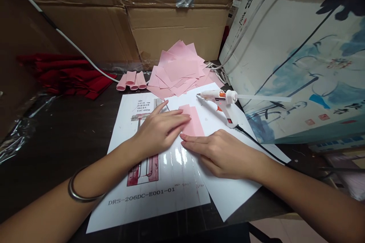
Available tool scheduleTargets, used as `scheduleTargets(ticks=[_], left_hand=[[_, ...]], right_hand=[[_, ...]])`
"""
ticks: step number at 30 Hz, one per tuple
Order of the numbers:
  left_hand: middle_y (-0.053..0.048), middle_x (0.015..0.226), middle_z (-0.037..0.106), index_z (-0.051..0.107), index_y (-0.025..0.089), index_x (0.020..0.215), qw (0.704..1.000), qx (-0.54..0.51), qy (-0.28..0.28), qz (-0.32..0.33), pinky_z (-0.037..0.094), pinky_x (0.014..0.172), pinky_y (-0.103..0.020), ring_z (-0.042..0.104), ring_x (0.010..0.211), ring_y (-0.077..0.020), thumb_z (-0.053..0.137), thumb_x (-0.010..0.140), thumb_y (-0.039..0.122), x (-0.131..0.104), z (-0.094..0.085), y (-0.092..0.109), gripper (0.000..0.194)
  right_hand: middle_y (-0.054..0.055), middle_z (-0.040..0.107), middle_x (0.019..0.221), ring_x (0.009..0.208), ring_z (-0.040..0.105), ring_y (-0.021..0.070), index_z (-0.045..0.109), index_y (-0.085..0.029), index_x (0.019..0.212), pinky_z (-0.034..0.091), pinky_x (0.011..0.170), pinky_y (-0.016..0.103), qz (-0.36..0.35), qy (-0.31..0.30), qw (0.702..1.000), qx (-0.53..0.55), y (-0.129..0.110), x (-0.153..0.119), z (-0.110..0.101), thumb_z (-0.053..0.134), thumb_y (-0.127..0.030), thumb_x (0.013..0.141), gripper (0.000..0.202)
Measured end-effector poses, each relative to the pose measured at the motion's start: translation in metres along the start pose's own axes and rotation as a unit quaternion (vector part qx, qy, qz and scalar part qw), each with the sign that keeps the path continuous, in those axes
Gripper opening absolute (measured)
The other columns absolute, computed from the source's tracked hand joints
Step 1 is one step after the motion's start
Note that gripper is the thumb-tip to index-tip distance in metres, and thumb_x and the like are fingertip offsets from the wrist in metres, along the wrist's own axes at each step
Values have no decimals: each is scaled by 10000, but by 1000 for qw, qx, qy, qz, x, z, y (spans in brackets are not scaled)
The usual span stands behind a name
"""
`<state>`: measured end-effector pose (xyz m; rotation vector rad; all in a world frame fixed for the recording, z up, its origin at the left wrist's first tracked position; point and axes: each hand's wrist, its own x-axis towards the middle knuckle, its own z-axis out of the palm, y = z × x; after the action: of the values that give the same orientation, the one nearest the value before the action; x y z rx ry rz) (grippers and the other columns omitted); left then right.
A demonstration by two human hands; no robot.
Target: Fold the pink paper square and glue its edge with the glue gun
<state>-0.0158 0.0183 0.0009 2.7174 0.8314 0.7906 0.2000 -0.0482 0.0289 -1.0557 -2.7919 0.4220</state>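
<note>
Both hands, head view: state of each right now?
Left hand: open, fingers extended, on the folded pink piece.
Right hand: fingers together, tips at the same piece's near edge; pinching or just pressing, can't tell.

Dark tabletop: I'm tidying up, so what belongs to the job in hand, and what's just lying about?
Likely job: folded pink sheet; square pink sheets; pink flattened tubes; white plastic glue gun; white printed paper.
Likely lying about: red folded material; crumpled clear plastic.

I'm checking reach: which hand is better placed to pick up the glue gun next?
Probably the right hand: it lies nearer the glue gun, while the left hand would have to cross the pink piece.
</note>
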Motion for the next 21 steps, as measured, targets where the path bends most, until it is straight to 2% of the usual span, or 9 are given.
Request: scheduleTargets(ticks=[3,5,6,8,10,12,14,17,21], left_hand=[[-17,1154,716,683,239,1066,998,27,-51,-30,265,1131,-546,620,1171,-234,512,936,263,1,4,4,216],[-20,1171,709,672,231,1069,997,40,-58,-37,268,1126,-541,611,1182,-239,517,938,304,1,5,6,216],[-24,1182,704,662,225,1081,997,44,-59,-38,268,1126,-537,606,1188,-241,520,937,320,1,5,7,223],[-29,1206,692,643,219,1099,996,47,-61,-35,254,1130,-538,597,1199,-246,522,936,343,1,5,8,238],[-27,1229,680,625,225,1117,996,47,-67,-37,220,1142,-545,585,1215,-248,518,937,362,0,5,9,251],[-23,1246,670,611,231,1129,996,44,-73,-41,188,1150,-554,574,1228,-250,514,937,381,0,5,9,263],[-22,1256,664,603,232,1133,995,42,-78,-45,173,1151,-560,567,1236,-252,514,934,396,0,5,9,273],[-21,1256,663,599,232,1136,995,40,-80,-46,156,1153,-565,562,1240,-254,528,923,400,0,4,9,280],[-29,1239,672,611,230,1121,996,37,-73,-44,150,1157,-565,564,1230,-254,532,916,398,-1,3,9,277]], right_hand=[[80,690,1200,841,693,205,635,-183,1205,482,683,301,11,19,999,36,-3,-2,2,470,-95,809,437],[65,723,1101,828,678,199,658,-196,1169,473,686,300,59,77,991,88,-4,-3,2,479,-137,827,390],[61,736,1025,797,667,193,665,-192,1158,466,676,299,108,117,979,125,-3,-4,2,485,-173,842,364],[50,731,822,657,617,167,644,-159,1191,445,612,287,233,173,926,241,0,-5,-1,494,-261,871,368],[12,671,629,477,494,125,567,-110,1278,387,504,261,332,171,839,395,4,-5,-4,494,-335,883,460],[-21,617,537,371,359,89,495,-80,1327,287,412,236,369,148,752,526,9,-4,-7,496,-356,881,524],[-24,608,520,327,292,69,480,-79,1324,198,366,228,371,143,696,597,11,-2,-8,504,-340,873,521],[-14,610,511,298,279,62,505,-89,1287,148,341,227,357,131,663,645,11,1,-6,496,-316,872,473],[-21,602,513,290,268,54,566,-107,1196,161,336,220,353,127,649,662,10,2,-6,497,-331,873,399]])
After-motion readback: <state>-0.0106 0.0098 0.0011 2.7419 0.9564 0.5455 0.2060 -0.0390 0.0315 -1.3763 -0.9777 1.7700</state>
